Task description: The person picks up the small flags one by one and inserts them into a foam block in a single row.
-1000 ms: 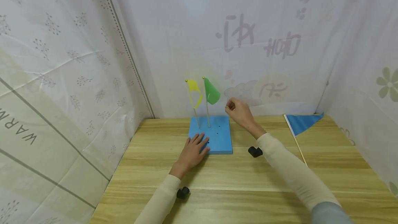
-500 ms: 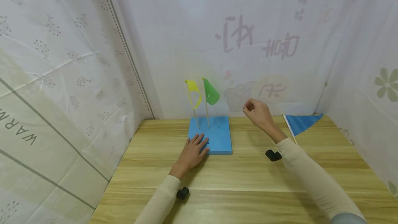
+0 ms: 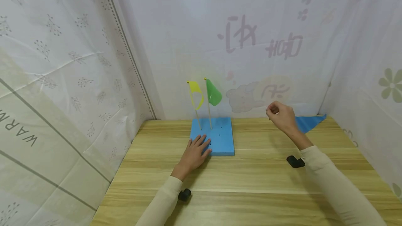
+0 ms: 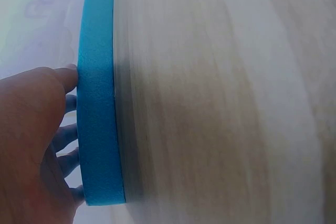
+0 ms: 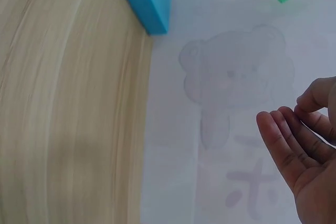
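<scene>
My left hand rests with spread fingers on the front left of a blue square board. In the left wrist view, its fingertips reach over the top of the board's thick edge. Two small flags stand on sticks at the back of the board, one yellow and one green. My right hand hovers above the table to the right, overlapping a blue triangular flag whose stick is hidden behind it. In the right wrist view, the fingers are loosely bent, thumb near the index finger, holding nothing.
Small dark holes dot the board. Patterned white curtains rise behind and beside the wooden table. A black wrist-worn camera shows by each sleeve, one at the left and one at the right.
My right hand has moved away from the board, to the right, and now overlaps the blue flag. The left hand, board and standing flags have stayed put.
</scene>
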Demonstrator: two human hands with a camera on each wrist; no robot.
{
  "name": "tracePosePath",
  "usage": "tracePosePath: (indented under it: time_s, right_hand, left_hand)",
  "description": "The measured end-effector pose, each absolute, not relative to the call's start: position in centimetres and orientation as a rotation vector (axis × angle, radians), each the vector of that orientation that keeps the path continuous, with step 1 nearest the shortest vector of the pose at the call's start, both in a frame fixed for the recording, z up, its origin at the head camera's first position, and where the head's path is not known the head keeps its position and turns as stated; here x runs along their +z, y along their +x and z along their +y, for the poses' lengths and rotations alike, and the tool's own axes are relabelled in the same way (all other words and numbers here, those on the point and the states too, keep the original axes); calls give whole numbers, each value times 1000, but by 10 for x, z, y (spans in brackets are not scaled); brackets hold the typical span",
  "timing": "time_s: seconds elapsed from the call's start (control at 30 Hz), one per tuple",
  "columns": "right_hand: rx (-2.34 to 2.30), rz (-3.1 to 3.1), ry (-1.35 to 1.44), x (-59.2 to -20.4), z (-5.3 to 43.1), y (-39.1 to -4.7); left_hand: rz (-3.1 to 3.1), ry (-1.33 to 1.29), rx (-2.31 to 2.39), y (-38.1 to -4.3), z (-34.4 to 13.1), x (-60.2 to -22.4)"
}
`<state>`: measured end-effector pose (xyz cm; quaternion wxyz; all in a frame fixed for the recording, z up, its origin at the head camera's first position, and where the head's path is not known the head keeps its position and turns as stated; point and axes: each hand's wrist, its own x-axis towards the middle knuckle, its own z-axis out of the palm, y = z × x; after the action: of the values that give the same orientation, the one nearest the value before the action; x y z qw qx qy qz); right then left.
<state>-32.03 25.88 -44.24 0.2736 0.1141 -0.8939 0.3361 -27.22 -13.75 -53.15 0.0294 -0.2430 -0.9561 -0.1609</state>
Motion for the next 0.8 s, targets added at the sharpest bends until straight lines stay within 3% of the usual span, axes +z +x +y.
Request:
tracePosePath:
  time_s: [0.8]
  right_hand:
    - [877, -2534, 85, -464, 347, -286]
  left_hand:
    - [-2950, -754, -457, -272, -138, -531]
